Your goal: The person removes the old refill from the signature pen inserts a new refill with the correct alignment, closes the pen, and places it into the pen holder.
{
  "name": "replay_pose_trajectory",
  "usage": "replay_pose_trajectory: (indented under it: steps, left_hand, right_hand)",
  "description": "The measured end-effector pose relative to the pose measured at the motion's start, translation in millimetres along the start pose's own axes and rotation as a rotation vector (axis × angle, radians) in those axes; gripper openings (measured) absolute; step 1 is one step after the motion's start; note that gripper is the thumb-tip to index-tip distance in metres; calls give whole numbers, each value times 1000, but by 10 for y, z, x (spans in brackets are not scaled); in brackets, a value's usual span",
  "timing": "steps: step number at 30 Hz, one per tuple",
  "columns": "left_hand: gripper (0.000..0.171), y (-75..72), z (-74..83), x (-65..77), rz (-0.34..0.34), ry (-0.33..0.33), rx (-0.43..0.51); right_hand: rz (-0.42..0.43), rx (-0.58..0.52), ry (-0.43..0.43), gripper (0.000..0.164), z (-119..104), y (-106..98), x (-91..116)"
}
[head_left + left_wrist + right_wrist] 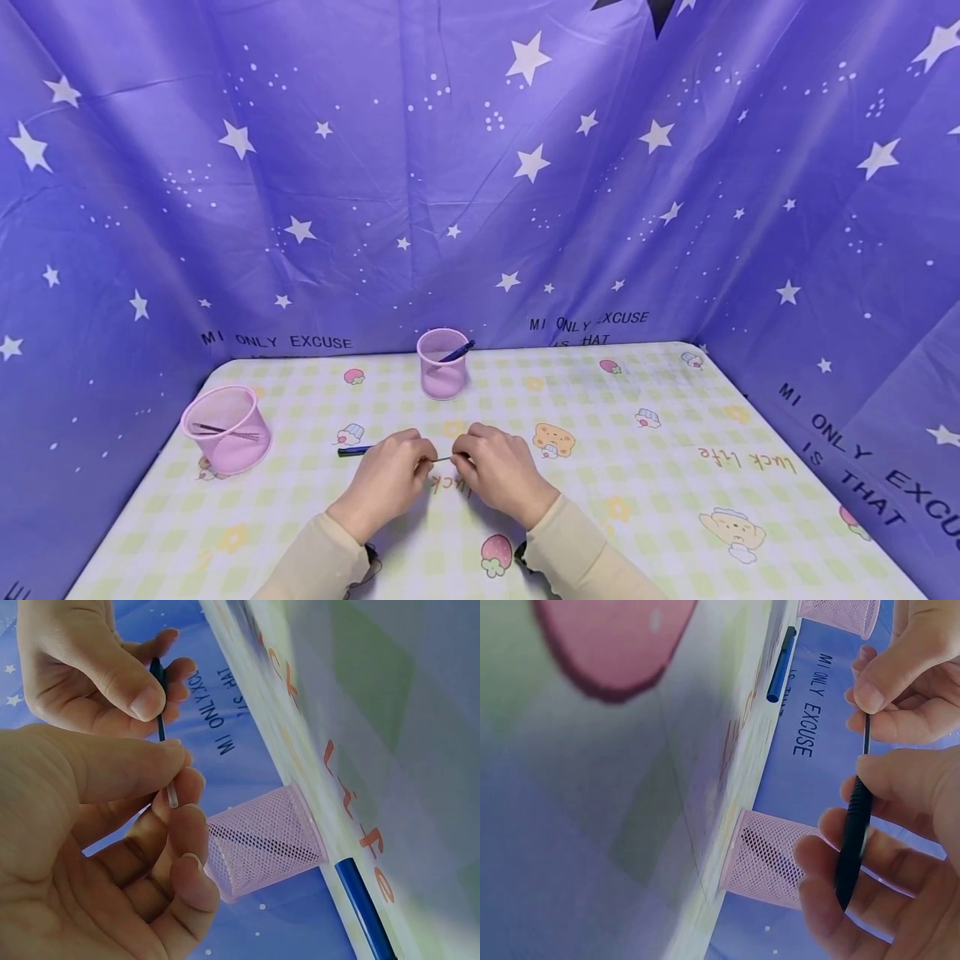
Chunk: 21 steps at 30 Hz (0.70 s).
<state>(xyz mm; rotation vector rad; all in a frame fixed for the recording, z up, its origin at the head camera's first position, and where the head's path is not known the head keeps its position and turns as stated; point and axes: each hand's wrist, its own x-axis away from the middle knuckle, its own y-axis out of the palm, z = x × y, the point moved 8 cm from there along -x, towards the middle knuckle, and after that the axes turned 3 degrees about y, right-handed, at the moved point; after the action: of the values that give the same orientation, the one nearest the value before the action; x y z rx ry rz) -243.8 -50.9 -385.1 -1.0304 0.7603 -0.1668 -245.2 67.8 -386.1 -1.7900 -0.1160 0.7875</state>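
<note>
while both hands [381, 479] [501, 467] pinch slender dark part-ridged rod [857, 806], round pink mesh cup [442, 381] stands beyond

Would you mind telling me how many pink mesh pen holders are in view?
2. One pink mesh pen holder stands near the far edge of the table, around the middle; the second pen holder stands near the table's left edge.

From where I stand it's a curtained-off table nook; home or studio, I can't tell. Star-printed purple curtains [405, 175] hang round three sides, beyond a green-checked cartoon tablecloth [652, 475] bearing a pink mesh pen cup [442, 382] and a second mesh cup [240, 452].
</note>
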Motion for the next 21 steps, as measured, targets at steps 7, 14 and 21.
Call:
replay_pose_trajectory:
  steps: [7, 14, 21]
  left_hand:
    - [14, -8, -5, -4, -1, 0, 2]
    - [13, -3, -19, -2, -12, -11, 9]
    - [14, -11, -37, -1, -16, -20, 14]
  right_hand:
    - [18, -1, 8, 6, 10, 0, 5]
    - [23, 10, 14, 6, 13, -15, 5]
    - [24, 17, 15, 6, 19, -13, 3]
